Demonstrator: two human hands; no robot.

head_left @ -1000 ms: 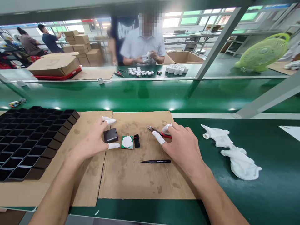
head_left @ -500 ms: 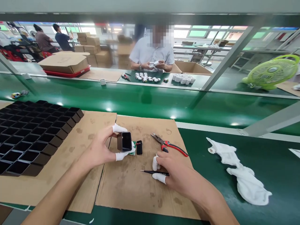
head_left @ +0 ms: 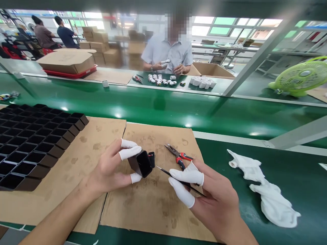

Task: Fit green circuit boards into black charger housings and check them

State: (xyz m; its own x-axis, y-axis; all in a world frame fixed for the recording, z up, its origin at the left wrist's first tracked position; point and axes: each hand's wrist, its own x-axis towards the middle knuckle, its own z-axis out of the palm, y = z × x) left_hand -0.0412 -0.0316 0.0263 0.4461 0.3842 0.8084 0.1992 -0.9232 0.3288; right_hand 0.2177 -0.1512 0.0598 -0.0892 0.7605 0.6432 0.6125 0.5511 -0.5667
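Rising off the cardboard sheet [head_left: 143,207], right-edge side: black tweezers [head_left: 190,186]. Right hand [head_left: 214,197] is pinching them tightly; left hand [head_left: 108,166] is clasping black case [head_left: 140,164]. Both are now working together.

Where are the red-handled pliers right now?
In the head view, the pliers lie just right of centre on the cardboard, beyond the right hand, which partly hides them.

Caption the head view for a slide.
Left hand holds a case; right hand holds tweezers, tip pointing toward it; pliers lie on cardboard.
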